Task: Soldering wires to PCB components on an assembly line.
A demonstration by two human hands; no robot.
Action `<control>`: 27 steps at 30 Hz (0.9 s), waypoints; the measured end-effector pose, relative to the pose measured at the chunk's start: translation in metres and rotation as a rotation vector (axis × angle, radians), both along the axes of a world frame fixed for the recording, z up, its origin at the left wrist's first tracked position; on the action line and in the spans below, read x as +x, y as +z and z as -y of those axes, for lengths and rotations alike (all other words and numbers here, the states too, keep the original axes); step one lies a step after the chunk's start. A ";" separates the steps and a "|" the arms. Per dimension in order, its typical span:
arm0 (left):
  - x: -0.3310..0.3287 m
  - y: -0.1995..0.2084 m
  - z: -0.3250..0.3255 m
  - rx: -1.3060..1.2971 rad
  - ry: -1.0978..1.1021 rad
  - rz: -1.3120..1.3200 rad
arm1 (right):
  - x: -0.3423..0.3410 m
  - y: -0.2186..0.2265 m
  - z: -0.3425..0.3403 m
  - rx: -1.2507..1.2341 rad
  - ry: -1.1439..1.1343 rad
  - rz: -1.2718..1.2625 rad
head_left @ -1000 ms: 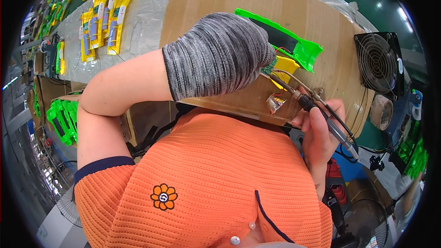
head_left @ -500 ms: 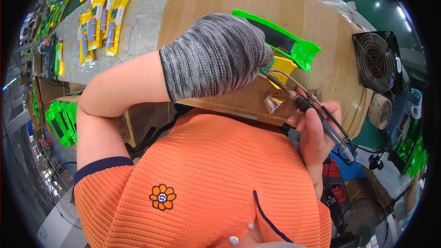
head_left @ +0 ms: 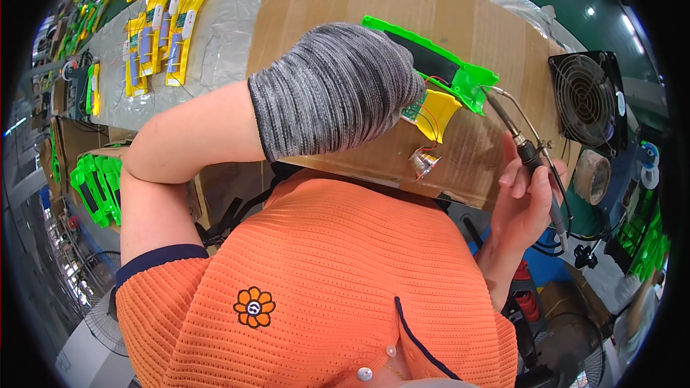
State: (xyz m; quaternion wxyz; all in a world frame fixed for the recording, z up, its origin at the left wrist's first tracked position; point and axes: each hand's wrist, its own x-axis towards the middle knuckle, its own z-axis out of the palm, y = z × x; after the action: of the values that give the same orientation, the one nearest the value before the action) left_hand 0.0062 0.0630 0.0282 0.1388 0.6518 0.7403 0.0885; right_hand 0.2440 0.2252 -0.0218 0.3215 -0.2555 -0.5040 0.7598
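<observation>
Soldering seems in hand: the right hand (head_left: 526,200) pinches a soldering iron (head_left: 529,154) clear of the circuit board (head_left: 412,111); left hand's (head_left: 388,77) grip hidden. Another joint would need a steady board.

Black fan (head_left: 587,97), probably a tape roll (head_left: 594,177) nearby.

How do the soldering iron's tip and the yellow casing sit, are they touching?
Apart. The head view shows the soldering iron's tip right of the yellow casing, with green shell and cardboard visible between them.
</observation>
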 end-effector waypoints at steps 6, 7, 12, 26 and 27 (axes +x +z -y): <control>-0.028 0.013 -0.018 0.253 0.016 -0.073 | 0.000 -0.014 -0.007 -0.030 -0.031 -0.096; -0.035 0.005 -0.024 0.256 0.025 -0.078 | 0.000 -0.016 -0.008 -0.028 -0.022 -0.099; -0.054 -0.008 -0.027 0.051 -0.182 -0.123 | 0.000 -0.018 -0.010 -0.118 -0.069 -0.114; -0.146 -0.009 -0.014 0.302 0.165 -0.359 | 0.010 -0.037 -0.017 -0.272 0.102 -0.364; -0.176 -0.013 -0.048 0.245 0.151 -0.376 | 0.018 -0.028 -0.010 -0.284 -0.030 -0.296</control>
State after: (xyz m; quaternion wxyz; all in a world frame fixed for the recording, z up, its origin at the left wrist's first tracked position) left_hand -0.1701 0.1106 0.0150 -0.0885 0.6118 0.7834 0.0648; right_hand 0.2616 0.2352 -0.0503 0.3640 -0.1914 -0.3352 0.8476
